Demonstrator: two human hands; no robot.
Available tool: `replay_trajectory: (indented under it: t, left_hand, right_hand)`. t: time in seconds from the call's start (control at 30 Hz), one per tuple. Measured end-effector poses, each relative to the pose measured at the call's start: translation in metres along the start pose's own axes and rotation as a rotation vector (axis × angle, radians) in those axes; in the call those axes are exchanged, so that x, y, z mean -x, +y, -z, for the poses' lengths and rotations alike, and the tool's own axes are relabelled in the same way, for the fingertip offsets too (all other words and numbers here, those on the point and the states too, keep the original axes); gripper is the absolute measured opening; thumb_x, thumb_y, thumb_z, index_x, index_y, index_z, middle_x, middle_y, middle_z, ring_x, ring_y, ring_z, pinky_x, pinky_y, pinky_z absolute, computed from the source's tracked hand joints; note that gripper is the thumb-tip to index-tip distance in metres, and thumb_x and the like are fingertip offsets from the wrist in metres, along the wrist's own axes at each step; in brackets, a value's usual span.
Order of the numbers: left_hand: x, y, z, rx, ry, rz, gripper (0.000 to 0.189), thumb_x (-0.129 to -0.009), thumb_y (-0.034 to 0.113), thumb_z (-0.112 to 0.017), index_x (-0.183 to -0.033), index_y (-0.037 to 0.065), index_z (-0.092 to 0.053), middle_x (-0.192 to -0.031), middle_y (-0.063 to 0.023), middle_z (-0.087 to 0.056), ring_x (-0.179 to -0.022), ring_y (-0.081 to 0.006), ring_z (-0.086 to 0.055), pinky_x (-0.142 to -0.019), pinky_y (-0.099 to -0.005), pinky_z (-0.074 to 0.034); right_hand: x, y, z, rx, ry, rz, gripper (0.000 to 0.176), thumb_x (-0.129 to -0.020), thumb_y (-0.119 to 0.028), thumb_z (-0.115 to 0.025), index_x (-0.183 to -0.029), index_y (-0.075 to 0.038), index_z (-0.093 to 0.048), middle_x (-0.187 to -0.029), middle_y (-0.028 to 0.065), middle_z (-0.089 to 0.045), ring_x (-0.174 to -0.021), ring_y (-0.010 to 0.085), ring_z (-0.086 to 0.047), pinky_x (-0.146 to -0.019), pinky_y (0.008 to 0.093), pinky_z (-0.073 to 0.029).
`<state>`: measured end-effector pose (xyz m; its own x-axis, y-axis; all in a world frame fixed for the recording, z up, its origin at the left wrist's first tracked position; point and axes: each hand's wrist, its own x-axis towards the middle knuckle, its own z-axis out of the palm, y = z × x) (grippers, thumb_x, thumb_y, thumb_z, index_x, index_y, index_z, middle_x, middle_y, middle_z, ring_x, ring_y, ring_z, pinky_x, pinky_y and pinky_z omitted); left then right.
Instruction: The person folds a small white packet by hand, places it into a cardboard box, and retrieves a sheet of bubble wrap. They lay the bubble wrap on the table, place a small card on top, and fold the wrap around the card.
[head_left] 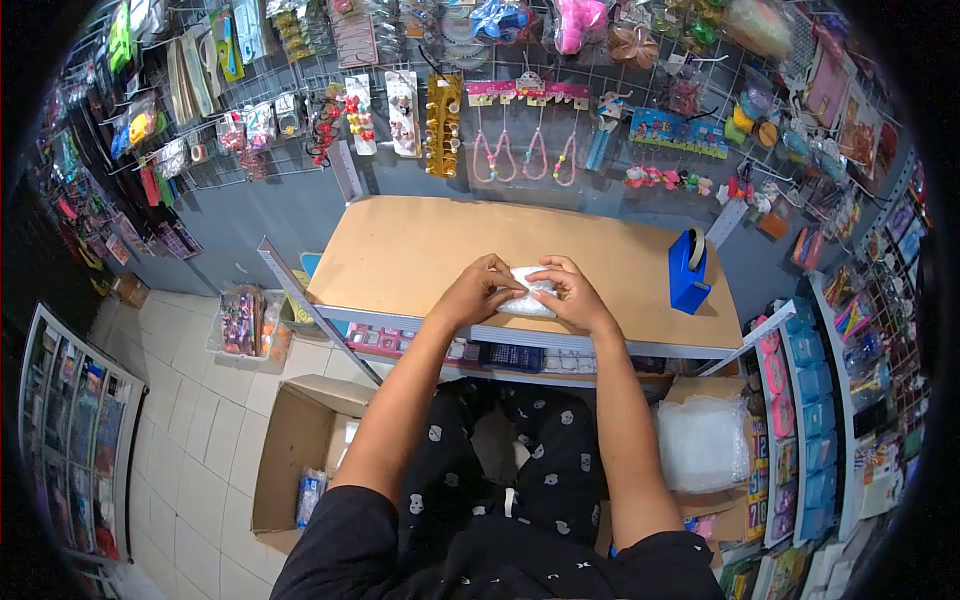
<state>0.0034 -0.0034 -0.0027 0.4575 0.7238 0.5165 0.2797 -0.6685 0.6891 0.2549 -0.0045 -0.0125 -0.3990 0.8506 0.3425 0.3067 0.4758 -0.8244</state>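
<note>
A small white bundle [527, 304], seemingly in bubble wrap, lies on the wooden tabletop [400, 250] near its front edge. My left hand [483, 291] is closed on its left side, fingertips pressed to the top. From the right, my right hand [570, 292] grips the same bundle, its fingers curled over the upper part. The fingertips of both hands nearly meet over the middle. Whatever is inside the wrapping is hidden. To the right on the table stands a blue tape dispenser [688, 285] with a roll of tape, apart from both hands.
Bubble wrap sheets [704, 445] lie on cardboard at my right. An open cardboard box [285, 460] is on the floor at my left, with a clear plastic bin [250, 330] beyond it. Wire racks [400, 50] of hanging goods cover the wall. Blue drawers [815, 430] stand far right.
</note>
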Motion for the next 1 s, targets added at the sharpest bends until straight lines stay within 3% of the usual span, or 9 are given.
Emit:
replay_trajectory:
  t: [0.33, 0.63, 0.8, 1.0]
  left_hand:
    - [0.0, 0.003, -0.001, -0.023, 0.045, -0.008, 0.016, -0.085, 0.009, -0.083, -0.1, 0.013, -0.084, -0.091, -0.0077, -0.064, -0.089, -0.0231, -0.064, -0.081, -0.035, -0.054]
    - [-0.001, -0.001, -0.002, -0.042, 0.074, -0.042, 0.015, -0.084, 0.01, -0.084, -0.099, 0.015, -0.085, -0.089, -0.0084, -0.066, -0.087, -0.0234, -0.065, -0.079, -0.0354, -0.055]
    - [-0.002, 0.004, -0.003, -0.061, 0.086, -0.019, 0.015, -0.085, 0.011, -0.084, -0.099, 0.014, -0.085, -0.089, -0.0087, -0.066, -0.087, -0.0236, -0.065, -0.078, -0.0355, -0.054]
    - [-0.001, 0.005, -0.001, -0.077, 0.062, 0.036, 0.016, -0.084, 0.011, -0.085, -0.1, 0.012, -0.084, -0.095, -0.0101, -0.068, -0.095, -0.0245, -0.068, -0.085, -0.0368, -0.056]
  right_hand:
    - [0.0, -0.003, -0.001, 0.058, 0.024, 0.025, 0.033, -0.092, -0.015, -0.078, -0.124, -0.01, -0.074, -0.145, 0.0123, -0.05, -0.126, 0.0227, -0.06, -0.096, 0.0333, -0.054]
    - [0.0, -0.013, -0.001, 0.093, 0.116, 0.019, 0.044, -0.087, -0.018, -0.085, -0.122, 0.003, -0.071, -0.134, 0.0103, -0.061, -0.116, 0.0191, -0.065, -0.092, 0.0315, -0.055]
    - [0.002, -0.001, -0.003, 0.063, 0.153, 0.021, 0.043, -0.085, -0.02, -0.088, -0.122, -0.002, -0.076, -0.133, 0.0095, -0.062, -0.111, 0.0175, -0.067, -0.089, 0.0301, -0.057]
    - [0.006, -0.004, -0.004, 0.031, 0.198, -0.048, 0.039, -0.085, -0.022, -0.088, -0.119, -0.006, -0.08, -0.136, 0.0099, -0.063, -0.104, 0.0182, -0.071, -0.086, 0.03, -0.059]
